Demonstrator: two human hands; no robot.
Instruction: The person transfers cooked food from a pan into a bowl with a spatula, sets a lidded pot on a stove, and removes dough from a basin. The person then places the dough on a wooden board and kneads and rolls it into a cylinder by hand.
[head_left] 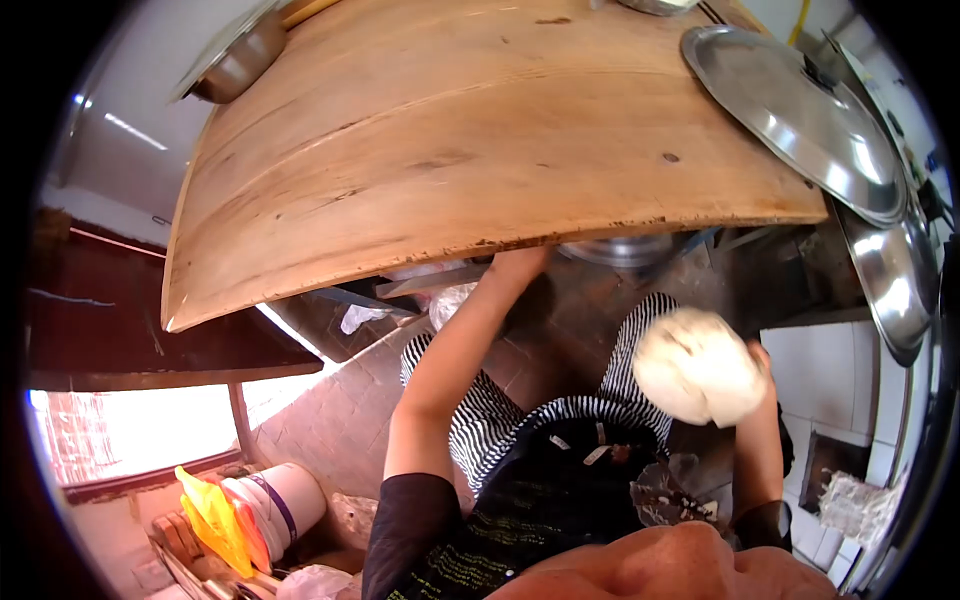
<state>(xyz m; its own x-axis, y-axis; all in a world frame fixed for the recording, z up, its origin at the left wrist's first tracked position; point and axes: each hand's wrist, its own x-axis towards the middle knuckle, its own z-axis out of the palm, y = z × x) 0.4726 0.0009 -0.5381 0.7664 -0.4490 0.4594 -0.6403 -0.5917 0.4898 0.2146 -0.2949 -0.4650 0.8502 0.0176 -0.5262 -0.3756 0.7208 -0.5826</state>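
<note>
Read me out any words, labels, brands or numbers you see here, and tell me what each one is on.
No text is readable.
Dark top: rows of yellowish marks like lettering, too small and blurred to read.
White patches on the same top: too small to tell whether they carry print.

The big table point(440, 140) is made of brown wood, with dark spots point(670, 157) and a chipped front edge point(482, 244). A metal bowl point(240, 58) sits at the far left side, near a wooden stick point(304, 11). A shiny round lid point(770, 105) covers part of the right side.
</note>
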